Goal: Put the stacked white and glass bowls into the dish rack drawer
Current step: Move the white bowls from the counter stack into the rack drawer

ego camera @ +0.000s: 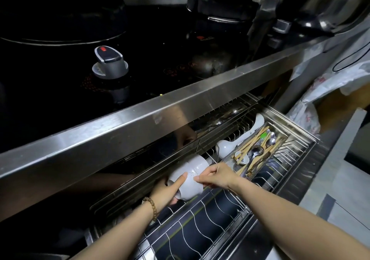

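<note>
A stack of white bowls (190,174) lies on its side over the back part of the pulled-out wire dish rack drawer (202,225), just under the steel counter edge. My left hand (167,192), with a bead bracelet on the wrist, grips the stack's near end from the left and below, thumb on top. My right hand (217,176) holds the stack from the right side, thumb and fingers pinching its rim. I cannot make out a glass bowl in the stack.
A perforated cutlery tray (258,151) with spoons and chopsticks sits across the drawer's right half, white ladles (226,146) behind it. The steel counter edge (140,111) overhangs the drawer's rear. Above are a black stovetop with a knob (110,63) and pots (216,1).
</note>
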The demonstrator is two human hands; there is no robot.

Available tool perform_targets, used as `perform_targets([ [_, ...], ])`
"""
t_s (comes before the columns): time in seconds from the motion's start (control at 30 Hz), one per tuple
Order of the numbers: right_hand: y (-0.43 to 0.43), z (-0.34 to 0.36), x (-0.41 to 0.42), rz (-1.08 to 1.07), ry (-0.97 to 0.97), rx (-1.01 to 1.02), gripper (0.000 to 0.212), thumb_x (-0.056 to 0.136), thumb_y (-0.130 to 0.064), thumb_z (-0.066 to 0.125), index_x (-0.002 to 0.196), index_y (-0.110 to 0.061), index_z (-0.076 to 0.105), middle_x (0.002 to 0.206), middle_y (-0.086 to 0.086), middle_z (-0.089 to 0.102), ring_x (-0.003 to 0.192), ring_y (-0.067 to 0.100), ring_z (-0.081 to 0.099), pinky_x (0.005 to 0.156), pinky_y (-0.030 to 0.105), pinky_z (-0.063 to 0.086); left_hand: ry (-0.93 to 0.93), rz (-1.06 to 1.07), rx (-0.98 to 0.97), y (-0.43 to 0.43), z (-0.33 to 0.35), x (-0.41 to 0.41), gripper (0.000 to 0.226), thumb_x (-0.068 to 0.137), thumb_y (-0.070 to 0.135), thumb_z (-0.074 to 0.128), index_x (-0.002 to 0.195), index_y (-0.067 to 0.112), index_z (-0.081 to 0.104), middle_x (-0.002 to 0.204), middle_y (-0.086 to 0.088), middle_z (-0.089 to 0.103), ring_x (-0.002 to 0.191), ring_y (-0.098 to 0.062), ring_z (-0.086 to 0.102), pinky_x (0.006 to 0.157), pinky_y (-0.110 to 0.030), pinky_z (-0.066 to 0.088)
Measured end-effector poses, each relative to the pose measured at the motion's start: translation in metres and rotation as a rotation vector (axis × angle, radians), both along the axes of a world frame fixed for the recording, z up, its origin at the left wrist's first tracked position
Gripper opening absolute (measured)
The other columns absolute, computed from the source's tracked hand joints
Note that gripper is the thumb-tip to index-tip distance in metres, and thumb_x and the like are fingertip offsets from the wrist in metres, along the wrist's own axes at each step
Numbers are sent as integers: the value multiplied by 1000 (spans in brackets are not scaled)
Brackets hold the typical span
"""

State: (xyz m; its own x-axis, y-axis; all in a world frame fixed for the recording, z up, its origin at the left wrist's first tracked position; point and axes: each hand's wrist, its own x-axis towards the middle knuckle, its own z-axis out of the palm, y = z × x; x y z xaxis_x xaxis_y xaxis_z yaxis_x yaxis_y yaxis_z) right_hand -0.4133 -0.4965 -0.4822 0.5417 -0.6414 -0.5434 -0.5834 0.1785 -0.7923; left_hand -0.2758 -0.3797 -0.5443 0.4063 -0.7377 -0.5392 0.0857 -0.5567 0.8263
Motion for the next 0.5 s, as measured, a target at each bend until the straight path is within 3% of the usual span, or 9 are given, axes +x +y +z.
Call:
perform_targets([
  [0.1,-1,-6,0,-4,11,-10,13,73,-10,79,70,-3,69,56,5,64,51,11,57,51,17,47,-72,9,-12,-3,-8,2,76,48,86,57,58,11,59,54,-11,58,46,-19,52,56,-26,48],
  [0.17,-1,-9,0,-7,19,-25,14,73,-10,79,67,-4,69,54,3,64,52,12,58,50,18,46,-103,17,-14,-3,-9,4,81,47,87,56,73,11,64,54,-8,61,47,-19,54,55,-26,50],
  [0.3,-2,-9,1,-7,38,-23,16,74,-12,78,64,-7,68,54,2,65,53,14,58,47,17,44,-96,36,-12,-2,-4,0,53,63,73,62,92,29,53,57,-1,64,41,-12,54,47,-22,47],
  [0.4,-1,-2,1,15,69,-5,12,78,-13,76,74,-3,69,65,10,65,58,15,58,48,16,43,-124,22,-22,1,2,-2,57,76,58,63,106,10,56,61,1,62,41,-8,54,43,-18,43],
  [0.43,0,2,0,21,76,-2,14,79,-12,75,81,0,70,68,12,65,57,14,59,47,16,44,-135,16,-23,3,5,-2,56,78,55,63,109,10,53,69,1,65,50,-9,57,47,-18,45],
  [0.5,1,13,-3,11,76,-5,21,81,-10,72,94,6,69,71,10,64,51,8,61,46,14,45,-179,-17,3,9,16,-2,60,81,52,61,118,6,51,97,-1,65,86,-15,62,72,-17,45],
])
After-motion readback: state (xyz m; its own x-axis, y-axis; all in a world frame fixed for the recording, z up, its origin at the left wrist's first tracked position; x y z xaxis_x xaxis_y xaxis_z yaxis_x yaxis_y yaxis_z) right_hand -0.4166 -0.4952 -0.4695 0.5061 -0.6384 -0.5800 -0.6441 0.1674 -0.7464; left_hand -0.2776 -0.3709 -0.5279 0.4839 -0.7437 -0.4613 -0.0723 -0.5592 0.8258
